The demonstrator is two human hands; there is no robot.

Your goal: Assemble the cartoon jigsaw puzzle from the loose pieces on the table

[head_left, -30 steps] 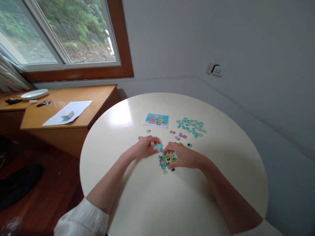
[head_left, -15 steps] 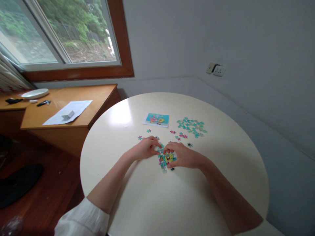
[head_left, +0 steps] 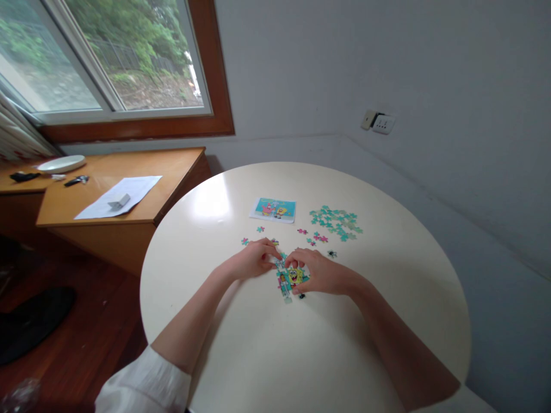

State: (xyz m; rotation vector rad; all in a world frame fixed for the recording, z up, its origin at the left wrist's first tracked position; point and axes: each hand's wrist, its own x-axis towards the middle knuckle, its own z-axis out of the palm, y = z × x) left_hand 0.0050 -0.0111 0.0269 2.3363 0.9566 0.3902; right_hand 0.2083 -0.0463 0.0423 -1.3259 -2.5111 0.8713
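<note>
Before me on the round table lies a partly joined jigsaw puzzle [head_left: 295, 276], showing a yellow cartoon face and teal and pink patches. My left hand [head_left: 257, 258] is at its upper left, thumb and fingers closed on a pale teal puzzle piece [head_left: 280, 262]. Around the joined part's right side curls my right hand [head_left: 316, 271], fingers at the top edge and thumb at the bottom, holding it against the tabletop. A dark-marked piece [head_left: 302, 296] peeks out below the right thumb. My fingers partly cover the puzzle.
Beyond my hands lie a picture card [head_left: 274, 210] and a spread of teal pieces [head_left: 336, 221]. Pink-and-teal pieces [head_left: 318, 237] and a black-marked piece [head_left: 332, 253] are nearer. At left, a wooden desk [head_left: 181, 172] holds paper [head_left: 138, 186] and a white plate [head_left: 62, 164].
The left thumb and fingers have shifted very slightly at the teal piece. My right hand and the loose pieces stay where they were.
</note>
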